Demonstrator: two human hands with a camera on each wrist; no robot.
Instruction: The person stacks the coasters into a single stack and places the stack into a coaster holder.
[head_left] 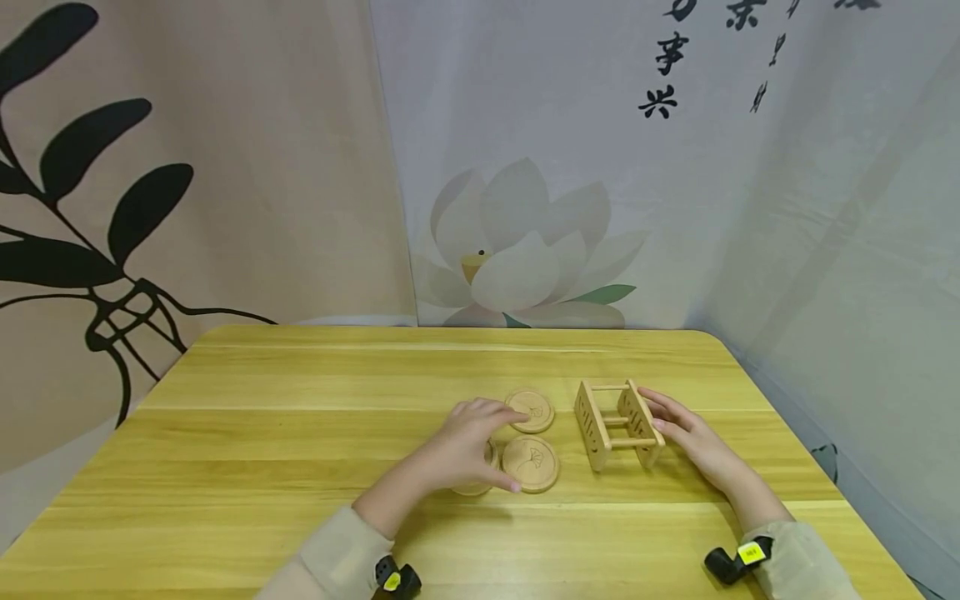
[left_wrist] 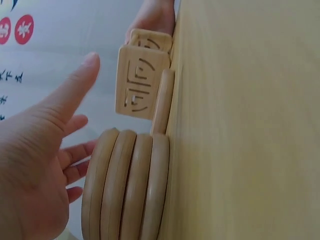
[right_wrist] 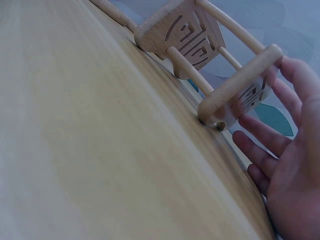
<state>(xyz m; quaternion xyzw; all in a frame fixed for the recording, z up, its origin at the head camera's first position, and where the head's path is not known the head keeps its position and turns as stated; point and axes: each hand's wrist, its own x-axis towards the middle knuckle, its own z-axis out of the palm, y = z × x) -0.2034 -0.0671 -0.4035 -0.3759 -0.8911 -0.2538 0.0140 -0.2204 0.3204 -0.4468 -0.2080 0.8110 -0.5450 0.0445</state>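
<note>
Round wooden coasters lie mid-table: a back one (head_left: 530, 403), a front one (head_left: 531, 464) and one at left (head_left: 472, 490), partly hidden under my left hand (head_left: 472, 446). That hand hovers with thumb and fingers spread, holding nothing. In the left wrist view, several coasters form a stack (left_wrist: 125, 185) beside the fingers, and a single coaster (left_wrist: 163, 102) lies beyond it. A wooden coaster rack (head_left: 596, 429) with cut-out side panels and round rods stands to the right. My right hand (head_left: 697, 442) touches its right panel with loosely extended fingers.
Everything stands on a wood-grain table (head_left: 262, 467). Behind it hangs a curtain (head_left: 300, 167) printed with leaves, a lotus and characters. A small black wrist device (head_left: 738, 560) sits at my right sleeve, with another device (head_left: 397, 577) at the left.
</note>
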